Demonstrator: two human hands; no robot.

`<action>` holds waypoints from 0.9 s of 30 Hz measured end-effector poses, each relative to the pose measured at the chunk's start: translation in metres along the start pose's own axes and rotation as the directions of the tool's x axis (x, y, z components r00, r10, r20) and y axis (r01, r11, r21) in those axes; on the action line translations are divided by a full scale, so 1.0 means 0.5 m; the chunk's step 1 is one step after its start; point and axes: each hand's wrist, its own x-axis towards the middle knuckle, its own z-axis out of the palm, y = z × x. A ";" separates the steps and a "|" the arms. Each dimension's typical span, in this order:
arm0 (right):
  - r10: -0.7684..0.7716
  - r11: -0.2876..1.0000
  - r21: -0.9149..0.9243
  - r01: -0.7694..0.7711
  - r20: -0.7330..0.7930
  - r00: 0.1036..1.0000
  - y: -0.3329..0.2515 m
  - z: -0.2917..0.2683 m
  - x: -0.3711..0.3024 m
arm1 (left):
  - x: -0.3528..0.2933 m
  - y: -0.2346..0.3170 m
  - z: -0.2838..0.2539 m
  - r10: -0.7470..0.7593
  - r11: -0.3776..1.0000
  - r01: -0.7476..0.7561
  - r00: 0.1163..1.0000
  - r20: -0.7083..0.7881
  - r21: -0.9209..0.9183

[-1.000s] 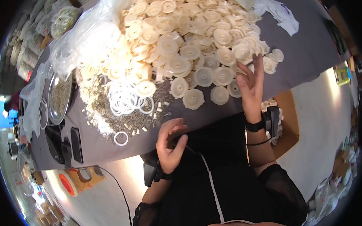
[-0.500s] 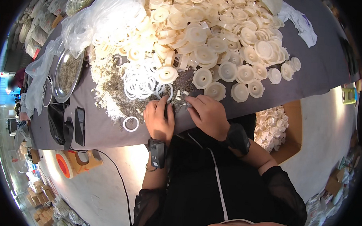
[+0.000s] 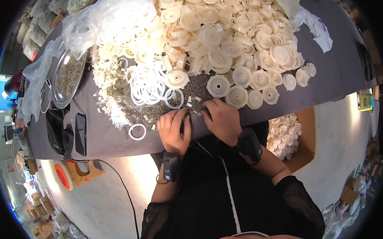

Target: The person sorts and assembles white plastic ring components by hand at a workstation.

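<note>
Both hands work close together at the near edge of the grey-covered table. My left hand is closed, its fingers bent and drawn together beside a heap of small metal springs. My right hand curls with thumb and forefinger close together; anything pinched there is too small to make out. Just beyond the fingertips lie several small cream plastic pieces. Behind them is a pile of white rings, and one loose ring lies left of my left hand. Round cream plastic caps sit beyond my right hand.
A large heap of cream caps covers the table's far side, beside a clear plastic bag. At left are an oval metal tray, a phone and a black pouch. A carton of cream parts stands below, at right.
My left hand has drawn back toward me and slightly right, its fingers leaving the edge of the ring pile. My right hand has shifted slightly right, and its fingers are more curled.
</note>
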 end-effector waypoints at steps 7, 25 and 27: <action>-0.036 0.887 0.461 0.041 -0.020 0.999 0.001 -0.015 -0.009 | 0.016 0.036 0.006 0.135 0.970 -0.124 0.990 0.037 -0.211; -0.005 0.987 0.158 0.006 -0.007 1.000 -0.007 0.004 -0.025 | -0.059 0.001 -0.030 -0.230 0.902 0.187 0.971 -0.067 -0.388; 0.001 0.996 0.091 -0.002 0.013 1.000 -0.003 0.015 -0.018 | -0.060 0.001 -0.021 -0.267 0.878 0.211 0.961 -0.075 -0.429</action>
